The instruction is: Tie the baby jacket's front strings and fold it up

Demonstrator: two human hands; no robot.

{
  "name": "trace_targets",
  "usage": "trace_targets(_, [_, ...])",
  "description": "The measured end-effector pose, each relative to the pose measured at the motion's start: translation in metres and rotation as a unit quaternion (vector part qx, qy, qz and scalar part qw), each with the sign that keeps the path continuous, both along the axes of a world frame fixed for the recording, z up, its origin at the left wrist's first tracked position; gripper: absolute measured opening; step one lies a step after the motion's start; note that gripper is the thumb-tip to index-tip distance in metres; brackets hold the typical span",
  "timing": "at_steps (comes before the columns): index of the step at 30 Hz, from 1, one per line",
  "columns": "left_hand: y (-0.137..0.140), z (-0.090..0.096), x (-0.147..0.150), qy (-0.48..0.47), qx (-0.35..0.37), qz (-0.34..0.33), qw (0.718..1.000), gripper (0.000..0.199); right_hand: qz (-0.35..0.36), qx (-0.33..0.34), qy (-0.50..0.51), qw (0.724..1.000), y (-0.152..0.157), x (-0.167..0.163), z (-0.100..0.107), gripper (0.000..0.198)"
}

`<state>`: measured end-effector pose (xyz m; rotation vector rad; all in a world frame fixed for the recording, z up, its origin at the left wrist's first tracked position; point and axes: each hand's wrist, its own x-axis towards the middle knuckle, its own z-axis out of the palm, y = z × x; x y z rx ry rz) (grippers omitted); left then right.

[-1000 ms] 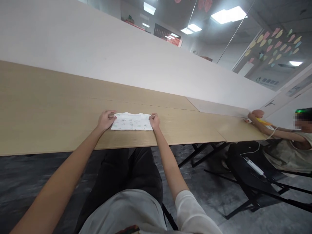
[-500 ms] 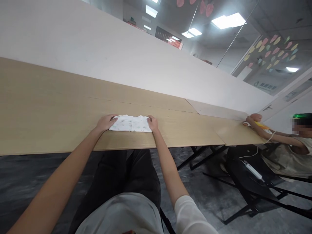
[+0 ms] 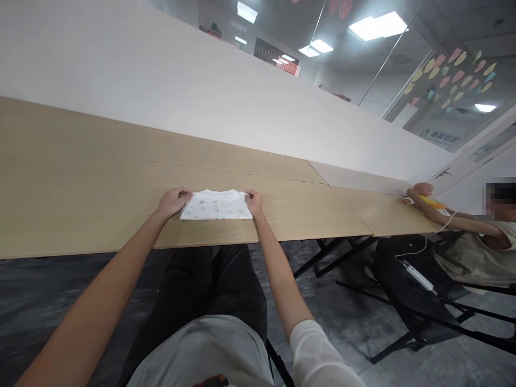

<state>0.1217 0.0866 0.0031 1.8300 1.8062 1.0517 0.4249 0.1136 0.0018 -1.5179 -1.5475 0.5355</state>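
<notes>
A white baby top (image 3: 217, 207) with a small scattered print lies folded into a wide, low shape on the wooden table (image 3: 100, 177), close to the front edge. Its curved neckline faces the wall, and a faint vertical line runs down its middle. My left hand (image 3: 173, 202) pinches the upper left corner between thumb and fingers. At the opposite upper corner, my right hand (image 3: 254, 203) has its thumb and fingers closed on the fabric.
Behind the table rises a white wall (image 3: 181, 102) with glass above. At the far right a person (image 3: 479, 231) holds a doll (image 3: 423, 189) at the table. A black folding chair (image 3: 403, 290) bears a white power strip (image 3: 419, 278).
The top's upper edge looks flatter and straighter, with the neckline showing more clearly. My hands stay at its two sides, with the fingertips shifted slightly on the corners.
</notes>
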Motion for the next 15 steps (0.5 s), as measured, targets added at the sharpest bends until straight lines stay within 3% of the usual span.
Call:
trace_targets(9, [-0.0052, 0.0058, 0.0046, -0.023, 0.003, 0.004, 1.000, 0.024, -0.011, 0.017, 0.002, 1.000, -0.0013, 0.0005, -0.0004, 0.023])
trace_targets(15, [-0.0073, 0.0083, 0.0060, -0.052, 0.048, 0.029, 0.997, 0.020, 0.007, 0.021, 0.031, 0.999, -0.0044, -0.0014, 0.0017, 0.018])
